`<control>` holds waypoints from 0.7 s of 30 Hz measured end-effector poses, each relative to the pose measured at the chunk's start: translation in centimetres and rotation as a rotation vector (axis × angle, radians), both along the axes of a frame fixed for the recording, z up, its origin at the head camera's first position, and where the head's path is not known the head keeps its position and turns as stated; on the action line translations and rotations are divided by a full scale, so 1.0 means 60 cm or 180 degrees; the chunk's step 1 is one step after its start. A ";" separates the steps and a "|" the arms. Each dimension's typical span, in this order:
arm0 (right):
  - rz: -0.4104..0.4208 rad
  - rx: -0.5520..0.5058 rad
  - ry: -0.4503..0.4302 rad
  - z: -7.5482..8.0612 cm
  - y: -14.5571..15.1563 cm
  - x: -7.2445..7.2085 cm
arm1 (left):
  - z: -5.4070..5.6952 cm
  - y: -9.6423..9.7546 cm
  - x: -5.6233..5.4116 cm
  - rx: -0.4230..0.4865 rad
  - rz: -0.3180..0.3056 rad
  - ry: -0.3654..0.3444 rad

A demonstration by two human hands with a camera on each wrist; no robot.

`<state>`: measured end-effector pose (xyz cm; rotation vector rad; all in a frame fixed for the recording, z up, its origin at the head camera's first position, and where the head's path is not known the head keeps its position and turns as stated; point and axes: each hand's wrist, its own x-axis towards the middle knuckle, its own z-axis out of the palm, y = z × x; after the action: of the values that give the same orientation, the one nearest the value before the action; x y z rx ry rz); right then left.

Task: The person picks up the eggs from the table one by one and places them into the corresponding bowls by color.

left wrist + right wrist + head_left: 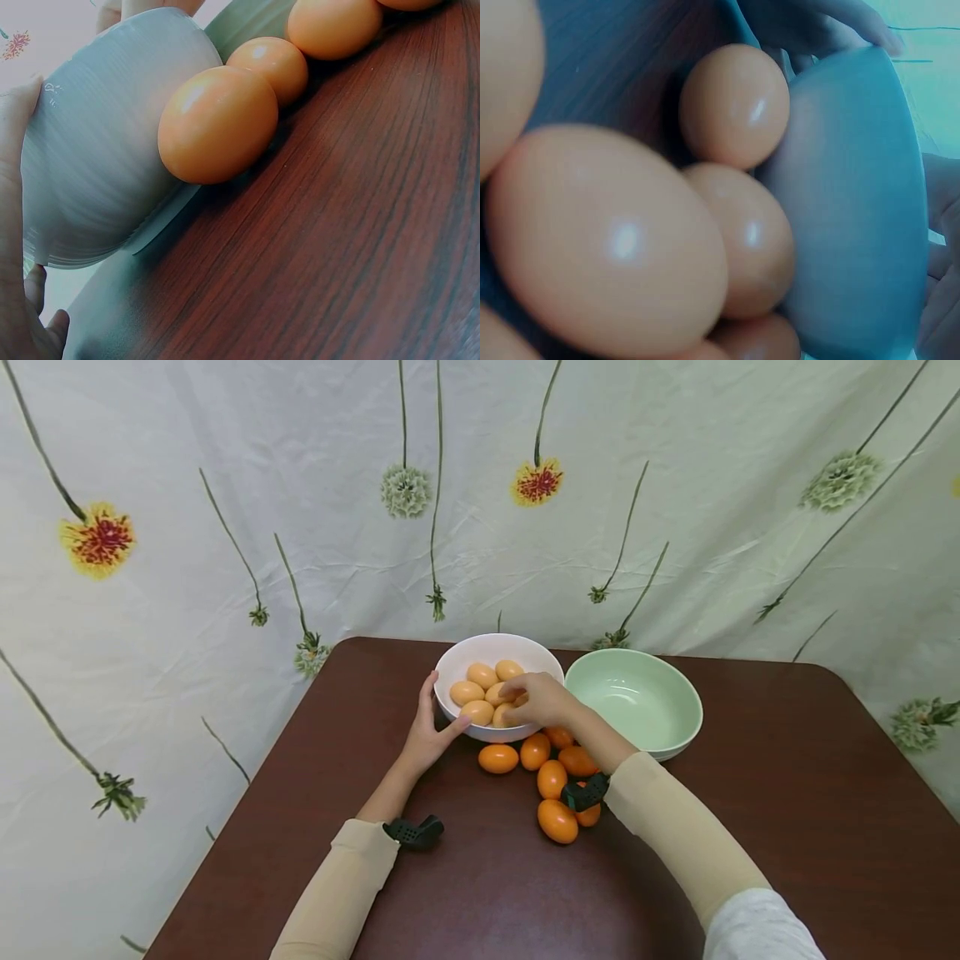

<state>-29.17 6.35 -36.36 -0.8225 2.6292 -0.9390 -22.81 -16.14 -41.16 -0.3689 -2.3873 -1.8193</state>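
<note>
A white bowl (pixel 459 662) holds several pale orange eggs (pixel 467 692). My left hand (pixel 427 739) grips the bowl at its left side, thumb at the near rim and fingers along the outer wall. Over the bowl's right part, my right hand (pixel 551 697) reaches in from above with curved fingers, thumb and fingertips around an egg (pixel 522 700) that they partly cover. Several deeper orange eggs (pixel 557 821) lie on the table in front of the bowls. In the left wrist view, one egg (pixel 217 125) lies close against the white bowl's outer wall.
A light green bowl (pixel 630 693) stands right beside the white one, with nothing in it. Both are near the far edge of the dark brown table (pixel 465 893). A white cloth with printed flowers (pixel 405 491) hangs behind. Black devices (pixel 414 832) sit on both wrists.
</note>
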 end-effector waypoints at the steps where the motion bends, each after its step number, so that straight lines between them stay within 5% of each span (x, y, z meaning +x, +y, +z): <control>1: -0.0023 -0.0061 0.0009 0.002 0.005 0.001 | 0.000 0.000 0.000 0.0004 -0.0001 -0.0003; 21: -0.0384 -0.0481 0.0165 0.029 0.108 0.002 | -0.002 0.000 -0.001 -0.0018 0.0024 0.0014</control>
<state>-29.06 12.80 -34.64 -0.7374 2.7043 -1.1753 -22.88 -16.12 -41.31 -0.3638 -2.3883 -1.8069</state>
